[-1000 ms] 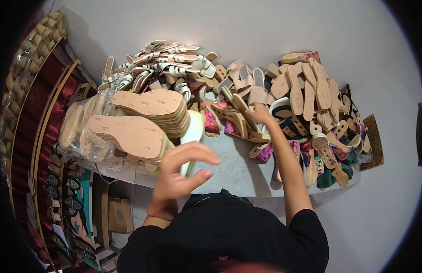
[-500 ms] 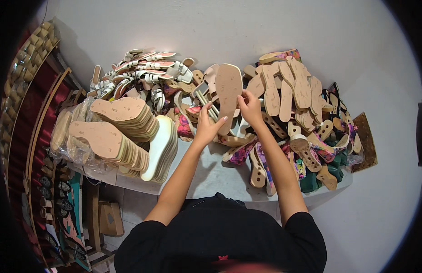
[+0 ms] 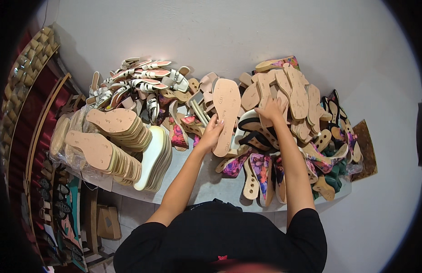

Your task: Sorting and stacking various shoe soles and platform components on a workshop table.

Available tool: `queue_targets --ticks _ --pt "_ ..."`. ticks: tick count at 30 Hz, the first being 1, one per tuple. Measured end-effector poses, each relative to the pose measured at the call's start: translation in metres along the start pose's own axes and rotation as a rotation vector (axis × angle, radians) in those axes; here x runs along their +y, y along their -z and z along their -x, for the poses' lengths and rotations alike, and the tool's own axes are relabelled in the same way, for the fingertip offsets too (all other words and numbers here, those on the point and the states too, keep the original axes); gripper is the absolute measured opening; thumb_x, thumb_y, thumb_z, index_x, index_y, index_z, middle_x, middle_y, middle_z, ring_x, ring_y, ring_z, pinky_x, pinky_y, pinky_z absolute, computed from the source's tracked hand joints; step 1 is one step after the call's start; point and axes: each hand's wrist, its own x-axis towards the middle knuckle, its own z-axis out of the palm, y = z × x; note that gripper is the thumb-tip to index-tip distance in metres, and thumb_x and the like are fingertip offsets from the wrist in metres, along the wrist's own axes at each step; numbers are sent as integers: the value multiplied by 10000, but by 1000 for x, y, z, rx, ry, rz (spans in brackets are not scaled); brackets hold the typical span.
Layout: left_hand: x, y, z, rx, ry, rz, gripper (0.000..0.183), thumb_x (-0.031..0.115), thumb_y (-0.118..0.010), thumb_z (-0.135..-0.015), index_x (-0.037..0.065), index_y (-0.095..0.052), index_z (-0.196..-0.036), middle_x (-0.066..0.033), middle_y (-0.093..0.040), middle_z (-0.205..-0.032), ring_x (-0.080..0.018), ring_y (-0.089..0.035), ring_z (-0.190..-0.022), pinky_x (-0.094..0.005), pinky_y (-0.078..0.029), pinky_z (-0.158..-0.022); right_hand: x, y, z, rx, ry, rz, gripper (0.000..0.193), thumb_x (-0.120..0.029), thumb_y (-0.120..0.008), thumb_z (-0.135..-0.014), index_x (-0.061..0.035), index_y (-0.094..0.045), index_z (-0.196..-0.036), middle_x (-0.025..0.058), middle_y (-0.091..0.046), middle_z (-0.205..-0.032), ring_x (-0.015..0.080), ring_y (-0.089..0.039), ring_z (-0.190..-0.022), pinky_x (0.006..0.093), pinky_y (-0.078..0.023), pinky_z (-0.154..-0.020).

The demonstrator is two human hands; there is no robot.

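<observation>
In my left hand (image 3: 210,133) is a tan shoe insole (image 3: 227,111), upright over the middle of the table, thumb across its face near the lower half. My right hand (image 3: 273,110) lies on a heap of tan insoles (image 3: 296,93) to the right, fingers spread over one narrow insole (image 3: 264,86). Its fingertips touch the insoles, and I see no closed grip. Just below that hand are black-strapped sandals (image 3: 252,134). Left of the held insole lie pale strips (image 3: 199,113) and a flowered wedge sandal (image 3: 178,132).
Stacked tan insoles (image 3: 99,150) and a stack of white-topped soles (image 3: 152,154) stand on the left of the table (image 3: 192,182). White strappy sandals (image 3: 147,75) are piled behind. Flowered wedges (image 3: 261,175) crowd the front right, and a shelf of shoes (image 3: 63,204) stands far left.
My right hand has let go of the insole and moved right onto the heap. My left hand keeps the insole, now gripped along its left edge. The whole view has shifted slightly.
</observation>
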Motion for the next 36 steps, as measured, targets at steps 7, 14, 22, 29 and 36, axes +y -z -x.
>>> queue_targets --ticks 7,14,22,29,36 --pt "14 11 5 -25 145 176 418 161 -310 -978 119 -173 -1371 -221 -554 -1138 -328 -639 -893 -379 -555 -697 -27 24 3 139 18 -352 950 -399 -735 -575 -6 -320 -1334 222 -427 -1283 375 -328 -1259 595 -124 -1053" --pt "10 41 5 -95 246 213 611 501 -189 -955 37 -436 -1266 -153 -579 -1124 -237 -653 -808 -346 -567 -637 -44 95 26 376 715 -736 951 -185 -776 -517 -26 -321 -1336 184 -402 -1267 355 -383 -1203 389 -355 -1002" --pt "24 40 21 -80 190 193 574 498 -245 -955 58 -422 -1279 -148 -588 -1080 -228 -650 -780 -337 -559 -614 -45 114 55 210 774 -420 905 -76 -767 -500 -120 -389 -1320 107 -376 -1307 338 -345 -1214 541 -252 -1033" --pt "22 49 32 -33 177 87 499 426 -313 -964 64 -386 -1301 -117 -585 -1082 -204 -644 -766 -325 -557 -607 -23 99 58 68 683 -435 861 -67 -769 -534 -140 -400 -1309 89 -368 -1301 323 -316 -1252 626 -177 -1033" --pt "17 43 36 86 121 85 486 344 -408 -959 54 -334 -1342 -95 -562 -1164 -149 -586 -962 -287 -485 -807 -42 116 91 108 844 -159 823 -134 -776 -559 -149 -416 -1299 99 -417 -1234 338 -318 -1232 619 -220 -1018"
